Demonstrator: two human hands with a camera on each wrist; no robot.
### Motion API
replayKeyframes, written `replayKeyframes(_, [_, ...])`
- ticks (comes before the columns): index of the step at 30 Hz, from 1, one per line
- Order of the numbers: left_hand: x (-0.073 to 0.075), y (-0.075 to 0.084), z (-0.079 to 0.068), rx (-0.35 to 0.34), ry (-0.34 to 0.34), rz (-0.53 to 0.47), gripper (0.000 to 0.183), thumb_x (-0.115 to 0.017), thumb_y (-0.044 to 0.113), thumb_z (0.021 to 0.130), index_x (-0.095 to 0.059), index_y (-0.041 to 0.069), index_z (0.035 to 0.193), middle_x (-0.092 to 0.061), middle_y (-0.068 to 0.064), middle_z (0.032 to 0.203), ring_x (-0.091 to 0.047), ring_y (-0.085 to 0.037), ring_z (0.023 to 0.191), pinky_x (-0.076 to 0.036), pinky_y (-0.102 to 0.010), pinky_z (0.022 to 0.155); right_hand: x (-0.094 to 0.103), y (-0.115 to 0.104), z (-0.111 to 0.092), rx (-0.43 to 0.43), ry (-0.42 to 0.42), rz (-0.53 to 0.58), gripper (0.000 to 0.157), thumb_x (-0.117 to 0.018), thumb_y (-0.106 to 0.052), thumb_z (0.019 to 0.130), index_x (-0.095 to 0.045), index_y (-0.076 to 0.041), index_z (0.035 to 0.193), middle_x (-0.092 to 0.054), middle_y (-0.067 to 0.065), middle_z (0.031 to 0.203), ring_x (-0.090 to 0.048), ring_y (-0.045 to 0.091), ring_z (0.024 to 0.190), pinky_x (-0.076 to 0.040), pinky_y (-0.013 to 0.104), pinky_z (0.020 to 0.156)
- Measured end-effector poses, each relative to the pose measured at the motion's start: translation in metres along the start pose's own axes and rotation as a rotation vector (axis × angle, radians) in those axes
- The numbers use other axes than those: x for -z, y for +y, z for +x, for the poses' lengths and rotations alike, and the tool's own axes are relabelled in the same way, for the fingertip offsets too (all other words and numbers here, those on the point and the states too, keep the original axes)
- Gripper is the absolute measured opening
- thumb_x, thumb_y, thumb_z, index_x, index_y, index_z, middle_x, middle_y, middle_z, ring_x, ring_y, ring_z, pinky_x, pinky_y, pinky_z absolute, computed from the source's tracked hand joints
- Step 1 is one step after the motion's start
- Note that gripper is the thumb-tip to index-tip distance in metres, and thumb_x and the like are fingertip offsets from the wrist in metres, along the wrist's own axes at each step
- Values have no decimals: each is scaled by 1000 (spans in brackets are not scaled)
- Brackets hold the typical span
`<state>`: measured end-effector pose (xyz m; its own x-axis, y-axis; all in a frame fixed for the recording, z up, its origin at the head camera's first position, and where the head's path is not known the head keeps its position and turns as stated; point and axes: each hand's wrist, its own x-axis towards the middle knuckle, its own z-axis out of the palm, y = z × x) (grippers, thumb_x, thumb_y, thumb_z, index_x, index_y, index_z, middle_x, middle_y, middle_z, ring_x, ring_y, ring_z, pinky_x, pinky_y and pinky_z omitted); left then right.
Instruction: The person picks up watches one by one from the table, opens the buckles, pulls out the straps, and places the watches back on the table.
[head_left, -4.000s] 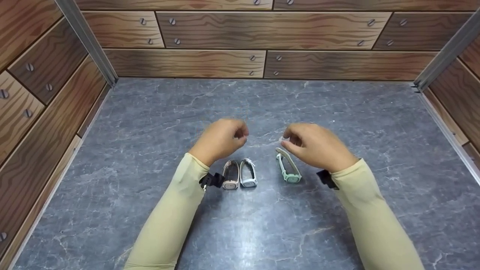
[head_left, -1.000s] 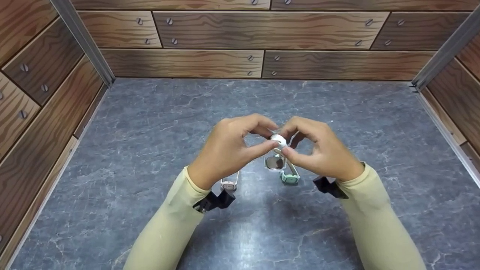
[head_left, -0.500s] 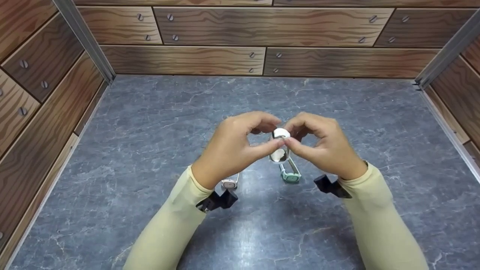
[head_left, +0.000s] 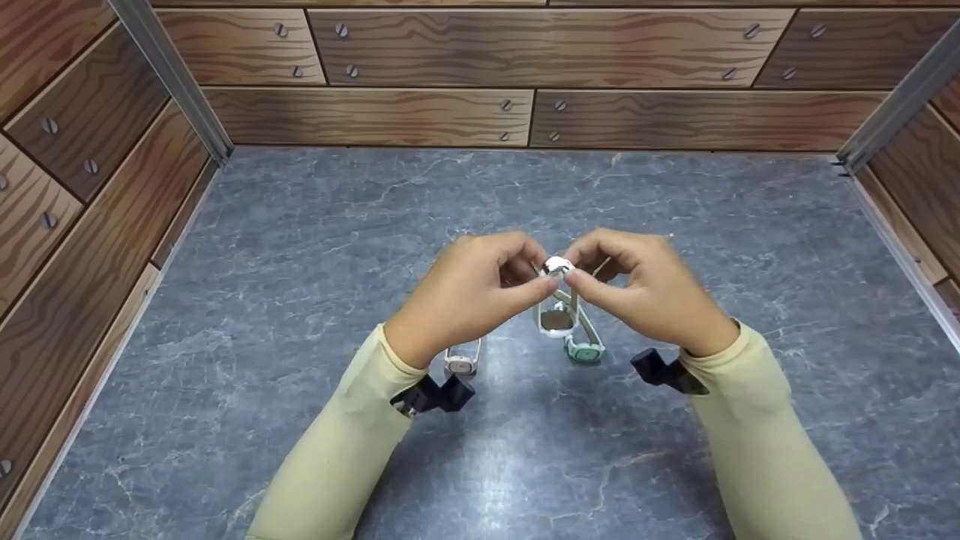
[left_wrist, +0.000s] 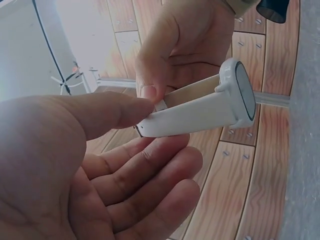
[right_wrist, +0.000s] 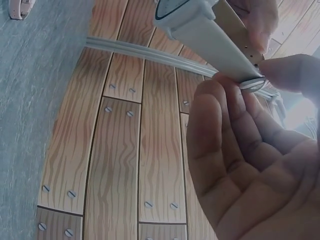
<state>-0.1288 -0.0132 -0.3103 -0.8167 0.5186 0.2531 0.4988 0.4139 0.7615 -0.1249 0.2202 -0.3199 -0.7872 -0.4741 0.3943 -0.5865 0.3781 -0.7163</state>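
A white wristwatch [head_left: 556, 330] hangs above the table between both hands, its case lowest and its two strap ends at the top. The left hand [head_left: 476, 289] pinches one strap end between thumb and fingers. With thumb and fingers, the right hand [head_left: 637, 289] grips the other end, where a metal buckle [right_wrist: 253, 84] shows in the right wrist view. Small holes mark the strap half near the left fingertips. The left wrist view shows the watch case [left_wrist: 243, 92] side-on. Whether the strap ends are joined cannot be seen.
A green wristwatch [head_left: 584, 352] lies on the grey marbled table [head_left: 495, 465] just behind the held one. By the left wrist lies a pink wristwatch [head_left: 461, 365], partly covered by the hand. Wood-patterned panels [head_left: 420, 116] enclose the back and sides.
Four seconds ago the white watch lay beside the pink one; both hands now hold it up, farther right. Over the last half second its case has dipped slightly and the fingers have shifted a little.
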Motion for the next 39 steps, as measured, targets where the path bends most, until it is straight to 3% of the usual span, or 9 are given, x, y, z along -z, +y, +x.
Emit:
replayKeyframes(7, [0, -1, 0, -53, 38, 57, 17, -73, 35, 98, -74, 18, 98, -75, 11, 89, -67, 1, 81, -56, -26, 78, -1, -1, 1, 12, -36, -4, 6, -72, -14, 99, -75, -9, 101, -74, -5, 92, -68, 14, 73, -56, 27, 66])
replayKeyframes(14, [-1, -1, 1, -107, 61, 78, 11, -74, 27, 97, -73, 16, 96, -75, 8, 85, -66, 0, 75, -54, -25, 70, -2, -1, 1, 40, -27, 7, 5, -72, -10, 98, -75, -9, 100, -73, -3, 91, -67, 14, 73, -56, 27, 66])
replayKeyframes(24, [-4, 0, 0, -33, 34, 40, 11, -71, 26, 98, -73, 16, 104, -75, 10, 87, -65, -1, 76, -52, -26, 67, -2, 0, 2, 12, -26, -47, 4, -74, -13, 97, -76, -12, 100, -72, -10, 91, -66, 13, 74, -56, 26, 68])
replayKeyframes(39, [-2, -2, -1, -37, 20, 1, 6, -70, 16, 94, -72, 18, 100, -74, 10, 88, -67, 0, 79, -55, -26, 71, -5, -1, 1, 52, -36, -41, 5, -77, -13, 95, -75, -16, 97, -71, -10, 90, -65, 12, 72, -56, 27, 67])
